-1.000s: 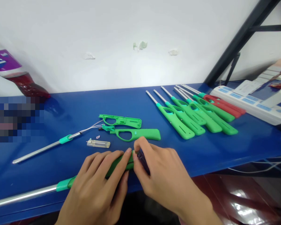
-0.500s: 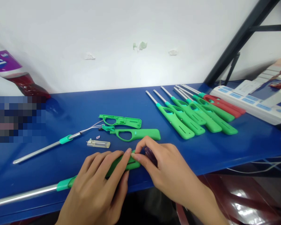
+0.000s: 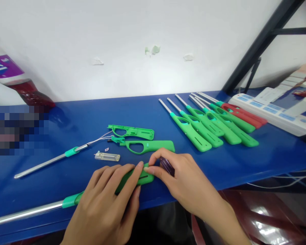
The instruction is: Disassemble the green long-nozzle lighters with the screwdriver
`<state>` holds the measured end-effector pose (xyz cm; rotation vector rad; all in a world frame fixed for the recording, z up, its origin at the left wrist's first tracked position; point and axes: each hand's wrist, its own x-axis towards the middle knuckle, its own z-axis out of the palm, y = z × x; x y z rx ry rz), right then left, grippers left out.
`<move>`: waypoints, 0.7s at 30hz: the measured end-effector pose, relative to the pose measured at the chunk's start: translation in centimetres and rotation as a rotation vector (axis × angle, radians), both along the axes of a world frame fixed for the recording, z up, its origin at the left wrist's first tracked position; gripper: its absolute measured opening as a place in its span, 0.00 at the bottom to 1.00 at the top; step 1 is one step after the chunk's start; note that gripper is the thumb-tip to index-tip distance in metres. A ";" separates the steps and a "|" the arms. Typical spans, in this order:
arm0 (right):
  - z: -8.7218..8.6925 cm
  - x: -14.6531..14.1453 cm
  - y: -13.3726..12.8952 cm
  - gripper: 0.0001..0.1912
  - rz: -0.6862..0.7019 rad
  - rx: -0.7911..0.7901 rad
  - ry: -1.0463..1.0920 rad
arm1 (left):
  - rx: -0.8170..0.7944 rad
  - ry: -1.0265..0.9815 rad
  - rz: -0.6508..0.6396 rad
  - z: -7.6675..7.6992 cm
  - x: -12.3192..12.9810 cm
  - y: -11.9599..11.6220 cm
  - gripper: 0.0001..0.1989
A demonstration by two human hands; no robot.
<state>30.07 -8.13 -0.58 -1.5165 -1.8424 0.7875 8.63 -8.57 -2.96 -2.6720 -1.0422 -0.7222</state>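
My left hand (image 3: 104,200) is closed around a long-necked green gas lighter (image 3: 145,179) at the table's front edge, its metal tube pointing left. My right hand (image 3: 180,177) has thumb and forefinger pinched at the lighter's handle end; whatever lies between the fingertips is hidden. A tool with a dark purple, ridged handle (image 3: 167,165) rests in the right palm, its tip out of sight. Just beyond lie two green handle shells (image 3: 156,145) (image 3: 132,132), a clear fuel tank (image 3: 107,156), a tiny pink piece (image 3: 106,149) and a loose metal tube with wires (image 3: 51,161).
Several assembled green lighters (image 3: 193,136) lie in a row on the blue table (image 3: 91,112), with red ones (image 3: 247,114) at their right. A white power strip (image 3: 272,112) stands further right. At the left is a bottle of dark red drink (image 3: 28,92). A white wall closes the back.
My right hand has shifted slightly to the right, and a bit more of the dark purple handle shows. The left hand and the lighter have hardly moved.
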 end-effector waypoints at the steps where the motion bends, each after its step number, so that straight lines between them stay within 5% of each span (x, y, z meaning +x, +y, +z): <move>1: 0.0 0.0 0.0 0.04 0.003 0.005 0.000 | 0.008 -0.005 -0.001 0.0 0.0 0.0 0.24; 21: -0.3 -0.2 0.0 0.06 0.010 -0.017 0.050 | -0.024 -0.021 -0.032 0.1 -0.1 0.1 0.28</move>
